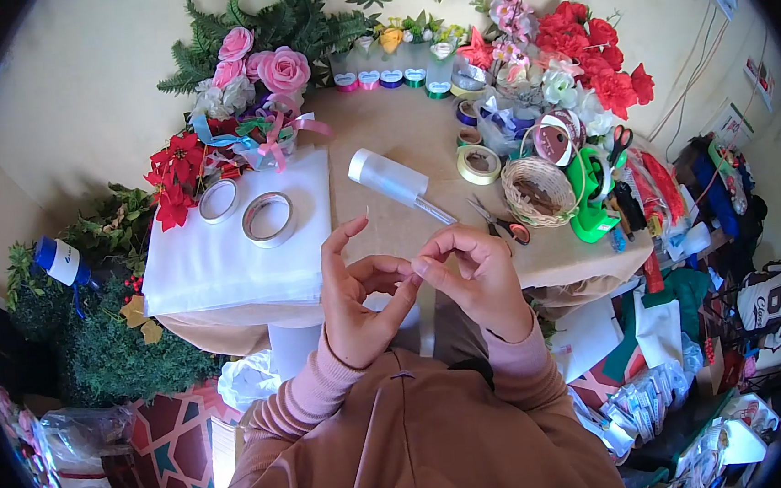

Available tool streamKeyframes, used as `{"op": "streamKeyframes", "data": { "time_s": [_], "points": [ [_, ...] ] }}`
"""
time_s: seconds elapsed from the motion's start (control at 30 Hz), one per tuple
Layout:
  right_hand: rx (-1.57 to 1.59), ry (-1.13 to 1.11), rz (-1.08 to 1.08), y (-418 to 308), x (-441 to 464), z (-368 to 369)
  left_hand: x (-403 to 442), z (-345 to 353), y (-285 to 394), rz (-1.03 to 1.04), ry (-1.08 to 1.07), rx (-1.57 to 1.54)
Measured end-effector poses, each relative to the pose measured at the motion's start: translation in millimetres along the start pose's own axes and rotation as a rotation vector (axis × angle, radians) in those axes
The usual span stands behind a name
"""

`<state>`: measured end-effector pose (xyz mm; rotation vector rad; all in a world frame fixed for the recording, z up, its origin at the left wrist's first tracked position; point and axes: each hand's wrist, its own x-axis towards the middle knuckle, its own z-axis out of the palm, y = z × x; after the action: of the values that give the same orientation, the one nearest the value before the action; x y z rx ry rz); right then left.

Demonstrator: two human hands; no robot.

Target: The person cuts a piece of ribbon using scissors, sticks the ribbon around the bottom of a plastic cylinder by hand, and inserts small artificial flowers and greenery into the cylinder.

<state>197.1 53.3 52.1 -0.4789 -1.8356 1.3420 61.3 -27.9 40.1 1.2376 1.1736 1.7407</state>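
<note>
Above the near edge of the table, my left hand (363, 297) and my right hand (471, 279) meet with thumb and index fingertips pinched together. Whatever lies between the fingertips is too small to make out. One finger of my left hand is raised, with a thin pale sliver at its tip. A narrow translucent strip (427, 319) shows below the hands; whether they hold it I cannot tell. Just beyond them lies a frosted translucent cylinder (390, 175) with a thin striped stick (434, 211) at its near end. Scissors (501, 223) with orange and black handles rest right of it.
White sheets (227, 266) on the left carry a large tape roll (268, 219) and a smaller one (218, 201). On the right stand a cream ribbon roll (478, 165), a wicker basket (534, 198) and a green tape dispenser (592, 205). Artificial flowers (283, 70) line the back.
</note>
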Motion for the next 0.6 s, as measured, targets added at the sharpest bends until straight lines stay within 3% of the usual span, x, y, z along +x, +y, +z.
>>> {"op": "streamKeyframes", "data": {
  "time_s": [0.33,0.6],
  "points": [
    [0.049,0.093,0.041,11,-3,4,0,-1,3,-0.088,0.003,-0.127],
    [0.025,-0.020,0.101,8,-4,0,0,-3,0,-0.041,-0.011,-0.084]
  ]
}}
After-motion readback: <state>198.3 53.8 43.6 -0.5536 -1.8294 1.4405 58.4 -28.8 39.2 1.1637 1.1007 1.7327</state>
